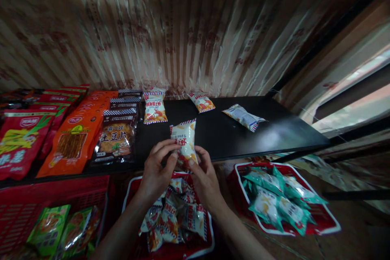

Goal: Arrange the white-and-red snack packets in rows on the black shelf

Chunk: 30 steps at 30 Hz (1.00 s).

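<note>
A black shelf [289, 130] carries overlapping red bags [18, 142], orange bags [73, 142] and brown bags [117, 136] at left, with three small snack packets [201, 102] lying apart mid-shelf.

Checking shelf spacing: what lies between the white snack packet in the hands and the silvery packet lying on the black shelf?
Nothing: in the head view, only bare black shelf separates the white snack packet from the silvery packet.

The brown packet [116, 138] reads "土豆片"; the held packet [184, 140] shows "虾".

The packet [184, 141] I hold is glossy plastic film; my shelf [274, 130] is smooth, dark, slightly shiny; the basket [323, 215] at four o'clock looks plastic.
</note>
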Each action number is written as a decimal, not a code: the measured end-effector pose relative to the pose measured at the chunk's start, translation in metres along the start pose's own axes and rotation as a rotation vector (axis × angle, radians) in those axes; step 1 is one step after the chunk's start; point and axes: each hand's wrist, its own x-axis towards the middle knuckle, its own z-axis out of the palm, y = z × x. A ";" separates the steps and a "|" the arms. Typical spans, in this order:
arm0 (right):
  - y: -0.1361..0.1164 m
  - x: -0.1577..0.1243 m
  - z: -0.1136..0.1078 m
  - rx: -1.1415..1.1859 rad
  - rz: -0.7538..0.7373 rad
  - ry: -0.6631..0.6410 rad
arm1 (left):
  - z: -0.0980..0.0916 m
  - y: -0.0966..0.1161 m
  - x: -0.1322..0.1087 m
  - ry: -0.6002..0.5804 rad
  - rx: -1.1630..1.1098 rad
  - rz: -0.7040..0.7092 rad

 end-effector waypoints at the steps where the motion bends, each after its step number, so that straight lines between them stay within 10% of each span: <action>1: -0.002 0.001 0.001 0.066 0.033 0.033 | 0.000 -0.001 0.000 -0.011 -0.014 -0.005; 9: -0.013 0.005 -0.002 0.327 0.240 0.170 | -0.004 -0.007 0.006 0.132 -0.065 -0.225; 30: -0.002 0.013 -0.003 0.189 0.209 0.113 | -0.005 -0.002 0.008 -0.091 -0.212 -0.448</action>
